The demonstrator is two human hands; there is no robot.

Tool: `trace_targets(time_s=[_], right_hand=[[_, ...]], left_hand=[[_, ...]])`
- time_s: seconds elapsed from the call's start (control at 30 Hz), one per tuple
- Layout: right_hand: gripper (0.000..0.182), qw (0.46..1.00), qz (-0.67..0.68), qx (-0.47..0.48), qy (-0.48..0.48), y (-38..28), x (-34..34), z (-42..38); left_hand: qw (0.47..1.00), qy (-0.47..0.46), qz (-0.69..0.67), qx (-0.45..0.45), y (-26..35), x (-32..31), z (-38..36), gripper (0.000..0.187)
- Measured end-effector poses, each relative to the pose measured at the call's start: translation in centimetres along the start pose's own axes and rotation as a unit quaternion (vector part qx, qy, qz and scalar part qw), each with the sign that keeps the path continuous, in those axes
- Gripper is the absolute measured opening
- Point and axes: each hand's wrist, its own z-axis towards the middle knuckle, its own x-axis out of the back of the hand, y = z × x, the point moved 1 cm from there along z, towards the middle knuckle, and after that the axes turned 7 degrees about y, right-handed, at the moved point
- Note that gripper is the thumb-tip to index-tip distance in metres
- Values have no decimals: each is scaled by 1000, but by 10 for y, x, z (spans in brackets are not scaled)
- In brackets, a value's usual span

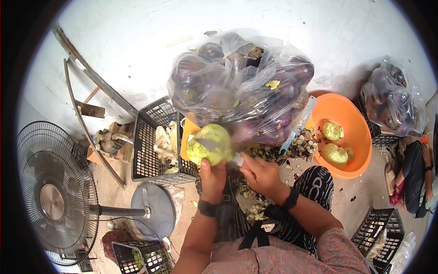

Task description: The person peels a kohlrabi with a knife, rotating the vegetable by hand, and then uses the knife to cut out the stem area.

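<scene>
My left hand [212, 182] is closed around the underside of a round, pale green peeled eggplant [216, 137]. In my right hand [263, 174] is a knife [238, 159] with a whitish handle; its blade is blurred and lies across the front of the eggplant. Just beyond my hands bulges a large clear plastic bag [246, 86] full of dark purple eggplants. An orange basin [360, 137] to the right contains several pale peeled pieces [335, 154]. Dark and pale peelings [301, 144] lie heaped on the floor below my hands and beside the basin.
A black crate [148, 123] with pale scraps stands left of the bag. Further left is a standing fan [52, 201] on a round base. Another bag of eggplants [392, 98] sits at the right, near a seated person [413, 176]. More crates [378, 228] stand at the lower edges.
</scene>
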Motion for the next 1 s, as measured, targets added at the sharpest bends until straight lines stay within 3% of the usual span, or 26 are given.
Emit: trace_targets(time_s=[0.4, 0.5, 0.6, 0.67, 0.77, 1.0], right_hand=[[39, 999, -8, -31, -7, 4, -4, 0], [38, 993, 31, -105, 47, 16, -9, 2], [39, 995, 45, -76, 37, 12, 1, 1], [41, 998, 29, -36, -32, 5, 1, -11], [43, 999, 33, 13, -30, 0, 0, -13], [44, 999, -3, 43, -23, 0, -6, -10]], left_hand=[[1000, -12, 16, -3, 3, -8, -1, 79], [1000, -14, 15, 1, 6, -9, 1, 79], [1000, -23, 17, -1, 6, -6, 3, 80], [1000, -4, 21, -7, 4, -4, 2, 82], [999, 34, 10, 19, 6, -9, 0, 85], [999, 16, -31, 22, 5, -7, 4, 88]])
